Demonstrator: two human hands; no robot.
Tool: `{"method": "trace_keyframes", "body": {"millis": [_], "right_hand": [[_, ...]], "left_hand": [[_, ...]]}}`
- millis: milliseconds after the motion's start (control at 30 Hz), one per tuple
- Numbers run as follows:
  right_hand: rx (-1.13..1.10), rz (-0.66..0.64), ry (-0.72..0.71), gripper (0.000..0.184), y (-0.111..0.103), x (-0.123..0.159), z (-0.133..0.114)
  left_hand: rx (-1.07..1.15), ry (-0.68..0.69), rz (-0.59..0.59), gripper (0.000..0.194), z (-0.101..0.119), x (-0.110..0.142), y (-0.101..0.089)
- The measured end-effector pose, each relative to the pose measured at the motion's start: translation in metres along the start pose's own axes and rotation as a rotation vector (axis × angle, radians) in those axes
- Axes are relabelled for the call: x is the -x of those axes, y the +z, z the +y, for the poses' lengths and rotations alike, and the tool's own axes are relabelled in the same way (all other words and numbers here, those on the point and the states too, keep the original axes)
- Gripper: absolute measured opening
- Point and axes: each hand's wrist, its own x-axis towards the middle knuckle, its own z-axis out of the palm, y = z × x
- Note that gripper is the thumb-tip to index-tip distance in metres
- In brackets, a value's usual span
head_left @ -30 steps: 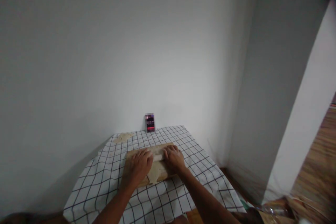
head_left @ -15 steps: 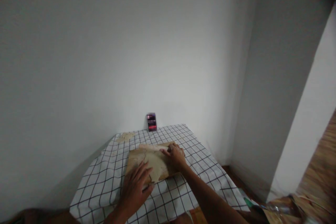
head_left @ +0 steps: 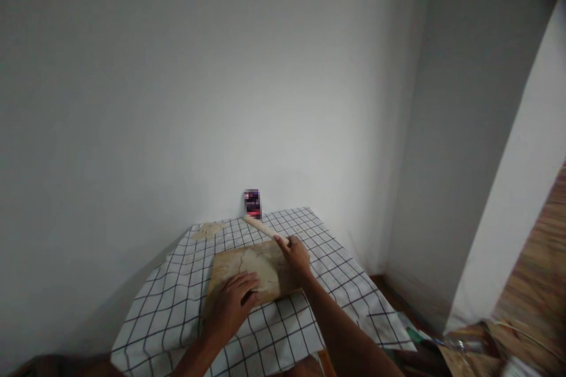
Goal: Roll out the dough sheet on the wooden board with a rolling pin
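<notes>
- Presently, in the head view, 2 bare hands are working at a table which is covered by a white tablecloth (head_left: 274,330) with dark grid lines.
- The right hand (head_left: 296,254) is closed around the near end of a pale rolling pin (head_left: 260,226); its fingers are gripping this end, with the thumb along the side.
- The rolling pin is slanting away to the left, and its far end appears just in front of a dark upright object (head_left: 253,204), which is blurred into squares. The pin does not lie along the dough; it looks raised above the board.
- The left hand (head_left: 232,301) has its fingers extended and the thumb apart, holding nothing. Its fingertips are over the near left part of the dough; how firmly they press, I cannot tell.
- The flattened dough (head_left: 264,271) lies on a wooden board (head_left: 221,265), between the 2 hands, and its outline is uneven.
- A 2nd pale flat piece (head_left: 207,230) lies at the far left corner of the tablecloth, well apart from the board.
- Behind the table stands a plain wall (head_left: 283,82); at the lower right, some mixed items (head_left: 469,346) are too blurred to name.
</notes>
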Motion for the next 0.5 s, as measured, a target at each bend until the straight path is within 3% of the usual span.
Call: {"method": "trace_keyframes", "body": {"millis": [367,500], "right_hand": [[-0.145,0.089,0.038,0.056,0.010,-0.002,0.008],[-0.178,0.101,0.032,0.057,0.009,-0.004,0.008]], "left_hand": [[-0.077,-0.076,-0.280,0.060,-0.025,-0.039,-0.010],[-0.109,0.002,-0.315,0.047,-0.032,-0.045,-0.015]]}}
